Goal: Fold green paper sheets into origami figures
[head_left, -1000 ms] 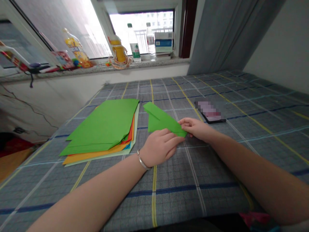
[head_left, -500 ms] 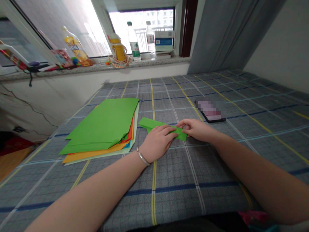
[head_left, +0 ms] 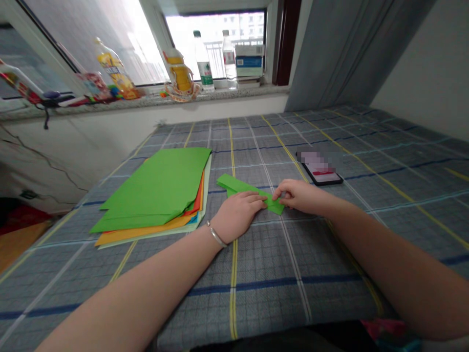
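Lying narrower than before, the folded green paper (head_left: 238,185); left hand (head_left: 238,213) flat on it; right fingers (head_left: 281,192) pinching its edge

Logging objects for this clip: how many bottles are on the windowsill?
4. On the windowsill, from left: a yellow-labelled plastic bottle, a squat yellow bottle, a green-capped water bottle and a clear bottle. Others could be hidden.

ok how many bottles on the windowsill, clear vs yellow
clear bottles: 2
yellow bottles: 2
total: 4
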`<state>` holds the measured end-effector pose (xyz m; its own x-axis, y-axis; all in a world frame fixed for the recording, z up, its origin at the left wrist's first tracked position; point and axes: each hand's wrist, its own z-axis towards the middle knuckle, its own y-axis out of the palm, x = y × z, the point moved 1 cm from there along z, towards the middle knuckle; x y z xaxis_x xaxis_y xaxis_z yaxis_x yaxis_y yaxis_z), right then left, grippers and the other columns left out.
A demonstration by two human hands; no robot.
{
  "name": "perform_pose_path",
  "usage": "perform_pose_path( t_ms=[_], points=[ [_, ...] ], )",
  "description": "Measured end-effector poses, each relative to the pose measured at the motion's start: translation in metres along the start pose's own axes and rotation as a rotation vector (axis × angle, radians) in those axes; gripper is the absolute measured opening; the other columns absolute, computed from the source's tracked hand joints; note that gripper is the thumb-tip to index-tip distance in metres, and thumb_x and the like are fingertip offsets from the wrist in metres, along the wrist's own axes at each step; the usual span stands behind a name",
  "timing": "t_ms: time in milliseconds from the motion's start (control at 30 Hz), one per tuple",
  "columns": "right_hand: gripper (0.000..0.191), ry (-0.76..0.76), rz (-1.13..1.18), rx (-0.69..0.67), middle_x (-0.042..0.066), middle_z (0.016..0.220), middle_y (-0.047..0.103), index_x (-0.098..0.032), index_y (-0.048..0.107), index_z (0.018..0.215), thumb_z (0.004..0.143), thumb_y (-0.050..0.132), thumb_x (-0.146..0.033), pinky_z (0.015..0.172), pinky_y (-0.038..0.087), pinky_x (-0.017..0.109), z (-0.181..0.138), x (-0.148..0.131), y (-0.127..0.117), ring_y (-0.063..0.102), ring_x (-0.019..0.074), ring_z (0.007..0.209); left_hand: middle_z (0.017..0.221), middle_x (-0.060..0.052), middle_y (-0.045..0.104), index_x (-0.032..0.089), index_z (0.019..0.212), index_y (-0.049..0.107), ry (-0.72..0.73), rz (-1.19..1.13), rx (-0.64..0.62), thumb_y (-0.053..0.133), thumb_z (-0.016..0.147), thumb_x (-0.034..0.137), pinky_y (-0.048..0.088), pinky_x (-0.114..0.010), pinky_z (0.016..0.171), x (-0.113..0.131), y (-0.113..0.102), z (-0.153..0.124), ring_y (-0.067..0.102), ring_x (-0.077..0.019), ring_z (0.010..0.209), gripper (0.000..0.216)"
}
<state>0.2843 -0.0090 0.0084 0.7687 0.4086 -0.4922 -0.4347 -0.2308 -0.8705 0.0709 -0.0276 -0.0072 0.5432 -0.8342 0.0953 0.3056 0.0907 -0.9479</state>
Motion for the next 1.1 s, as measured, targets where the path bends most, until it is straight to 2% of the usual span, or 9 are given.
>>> perform_pose_path(
  t_ms=[200,400,500,633,767,833,933,1000,1100],
  points=[
    [0.026,-0.098,-0.091,0.015,0.006,0.093,0.066,-0.021,0.073,0.089,0.077,0.054,-0.007,0.082,0.046,0.030,-0.003,0.002,0.001,0.061,0.0198,0.088,0.121,-0.009,0.068,0.015,0.103,0.066,0.021,0.002,0.002,0.051,0.094,0.016,0.049,-0.040,0.102,0.000,-0.001,0.000,0.060,-0.0212,0.118,0.018],
    [0.039,-0.127,-0.157,-0.039,0.005,0.103,0.063,-0.024,0.070,0.101,0.072,0.054,-0.003,0.078,0.046,0.027,-0.013,-0.001,-0.002,0.062,0.0183,0.088,0.118,-0.011,0.068,0.015,0.098,0.065,0.005,-0.016,0.012,0.048,0.094,0.015,0.050,-0.039,0.101,-0.001,-0.002,-0.001,0.061,-0.0205,0.116,0.018],
    [0.035,-0.161,-0.204,-0.032,0.006,0.107,0.063,-0.025,0.070,0.101,0.073,0.057,-0.008,0.077,0.046,0.029,-0.016,-0.004,-0.004,0.062,0.0193,0.088,0.116,-0.012,0.068,0.013,0.097,0.065,0.000,-0.038,0.002,0.046,0.094,0.013,0.050,-0.039,0.102,0.000,-0.003,0.000,0.061,-0.0215,0.115,0.019],
    [0.024,-0.259,-0.204,-0.012,0.007,0.111,0.065,-0.024,0.071,0.094,0.076,0.060,-0.013,0.085,0.046,0.032,-0.016,-0.006,-0.006,0.062,0.0223,0.098,0.116,-0.012,0.068,0.014,0.099,0.064,-0.007,-0.093,0.000,0.044,0.093,0.012,0.049,-0.041,0.103,0.000,-0.004,0.000,0.060,-0.0210,0.115,0.021],
    [0.027,-0.294,-0.197,-0.012,0.006,0.109,0.066,-0.025,0.071,0.094,0.075,0.059,-0.010,0.087,0.045,0.033,-0.015,-0.008,-0.006,0.062,0.0217,0.099,0.117,-0.010,0.067,0.016,0.100,0.064,-0.017,-0.115,-0.004,0.045,0.092,0.012,0.048,-0.042,0.104,-0.001,-0.003,0.000,0.060,-0.0209,0.116,0.021],
    [0.026,-0.288,-0.211,-0.003,0.005,0.106,0.067,-0.025,0.071,0.094,0.078,0.058,-0.010,0.087,0.045,0.032,-0.015,-0.010,-0.005,0.062,0.0208,0.099,0.117,-0.010,0.067,0.016,0.100,0.064,-0.032,-0.122,0.004,0.046,0.091,0.012,0.049,-0.041,0.103,-0.002,-0.003,-0.001,0.060,-0.0208,0.115,0.020],
    [0.015,-0.232,-0.255,0.015,0.005,0.100,0.067,-0.025,0.071,0.092,0.084,0.059,-0.021,0.080,0.045,0.031,-0.012,-0.012,-0.003,0.062,0.0204,0.093,0.117,-0.010,0.068,0.016,0.099,0.065,-0.038,-0.122,0.009,0.046,0.091,0.013,0.049,-0.040,0.103,-0.002,-0.002,-0.001,0.061,-0.0211,0.114,0.020],
    [0.013,-0.190,-0.270,0.023,0.005,0.096,0.066,-0.024,0.070,0.089,0.087,0.058,-0.030,0.074,0.043,0.030,-0.009,-0.013,-0.002,0.061,0.0197,0.087,0.118,-0.010,0.068,0.014,0.104,0.064,-0.026,-0.117,0.009,0.047,0.091,0.012,0.048,-0.040,0.104,-0.003,-0.001,-0.002,0.060,-0.0215,0.115,0.022],
    [0.017,-0.146,-0.252,0.037,0.005,0.092,0.064,-0.022,0.069,0.083,0.089,0.057,-0.033,0.069,0.041,0.029,-0.005,-0.011,0.001,0.059,0.0183,0.080,0.122,-0.011,0.066,0.013,0.115,0.061,-0.005,-0.117,0.024,0.047,0.090,0.010,0.048,-0.040,0.104,-0.004,0.002,-0.002,0.060,-0.0214,0.116,0.029]
  ],
)
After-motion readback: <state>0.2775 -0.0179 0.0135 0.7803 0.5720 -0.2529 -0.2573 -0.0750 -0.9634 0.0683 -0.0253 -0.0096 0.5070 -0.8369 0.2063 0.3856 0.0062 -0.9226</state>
